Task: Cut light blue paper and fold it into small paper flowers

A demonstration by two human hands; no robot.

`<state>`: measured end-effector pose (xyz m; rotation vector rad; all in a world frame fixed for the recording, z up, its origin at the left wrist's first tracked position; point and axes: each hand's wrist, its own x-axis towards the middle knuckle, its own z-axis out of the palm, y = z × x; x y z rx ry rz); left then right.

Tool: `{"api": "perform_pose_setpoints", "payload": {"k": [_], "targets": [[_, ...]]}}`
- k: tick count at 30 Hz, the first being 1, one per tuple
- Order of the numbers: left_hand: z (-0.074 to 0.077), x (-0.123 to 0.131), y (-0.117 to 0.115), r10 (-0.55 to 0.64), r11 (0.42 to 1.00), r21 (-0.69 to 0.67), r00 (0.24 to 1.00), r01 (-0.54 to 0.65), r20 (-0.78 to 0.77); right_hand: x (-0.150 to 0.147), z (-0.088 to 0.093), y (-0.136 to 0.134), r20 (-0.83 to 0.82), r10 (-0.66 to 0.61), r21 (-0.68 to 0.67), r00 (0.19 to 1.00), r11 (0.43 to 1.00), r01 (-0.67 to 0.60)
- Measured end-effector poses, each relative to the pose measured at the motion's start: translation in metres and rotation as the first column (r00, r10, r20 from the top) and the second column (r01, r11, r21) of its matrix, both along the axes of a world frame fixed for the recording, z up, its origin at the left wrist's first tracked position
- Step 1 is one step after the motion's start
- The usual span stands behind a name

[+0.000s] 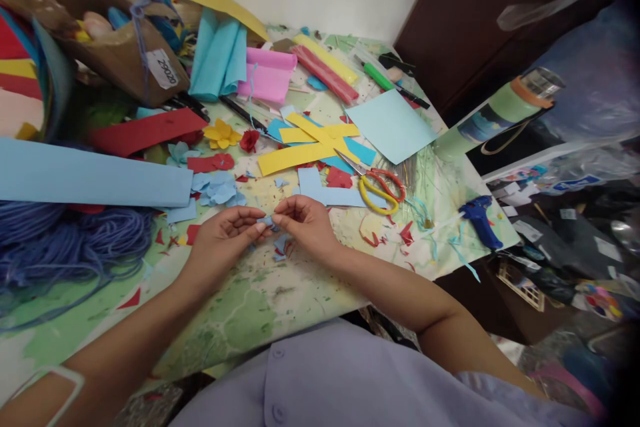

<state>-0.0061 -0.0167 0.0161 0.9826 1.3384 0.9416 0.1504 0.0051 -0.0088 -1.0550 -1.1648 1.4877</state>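
Between my two hands is a small light-blue paper piece [267,221]. My left hand [227,233] pinches its left side with thumb and fingers, and my right hand [306,223] pinches the right side. Below them lie blue paper scraps [281,245]. A pile of cut light-blue paper pieces [219,188] sits just beyond my left hand. Past my right hand are a light-blue paper strip [345,197] and scissors [381,190] with one yellow and one red handle loop. A yellow paper flower [221,134] and a red paper flower [249,141] lie farther back.
Blue yarn [75,247] and a long light-blue paper strip [95,172] lie at the left. Yellow strips [305,147] cross at the middle. A blue glue gun [483,221] rests by the right edge, near a green bottle [500,113]. A paper bag [115,47] stands at the back left.
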Motion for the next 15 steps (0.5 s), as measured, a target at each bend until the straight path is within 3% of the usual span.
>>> {"api": "perform_pose_setpoints", "payload": {"k": [8, 15], "targets": [[-0.003, -0.002, 0.000, 0.023, 1.000, 0.016, 1.000, -0.023, -0.010, 0.007, 0.007, -0.002, 0.088, 0.052, 0.080, 0.995, 0.995, -0.059], [0.002, 0.000, -0.002, 0.035, 0.998, 0.049, 0.998, -0.032, -0.047, 0.007, 0.011, -0.004, 0.312, 0.091, 0.077, 0.946, 0.990, -0.121]]}}
